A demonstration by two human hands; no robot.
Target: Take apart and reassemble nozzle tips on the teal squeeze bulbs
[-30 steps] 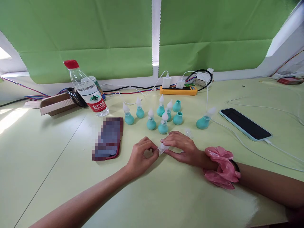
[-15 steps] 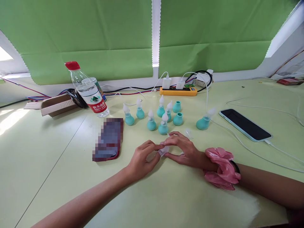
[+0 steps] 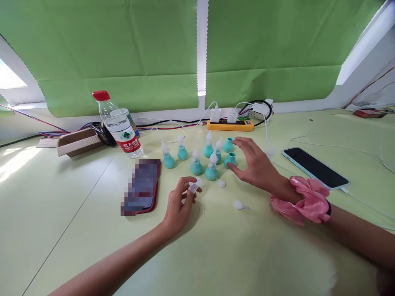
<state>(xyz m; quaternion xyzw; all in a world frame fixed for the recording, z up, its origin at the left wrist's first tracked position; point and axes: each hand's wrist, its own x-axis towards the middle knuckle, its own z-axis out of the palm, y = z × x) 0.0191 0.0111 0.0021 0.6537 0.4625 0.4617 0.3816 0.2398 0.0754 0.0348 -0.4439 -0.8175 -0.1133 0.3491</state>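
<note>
Left hand resting on the pale green desk, fingers pinched narrowly around a small clear tip. Right hand raised with fingers spread wide, holding nothing, hovering just beside the teal bulb without a tip at the right edge of the cluster of teal bulbs. Two loose clear tips lying on the desk between the hands. Pink scrunchie on the right wrist. Water bottle, red-cased phone, charging phone and orange power strip nearby.
</note>
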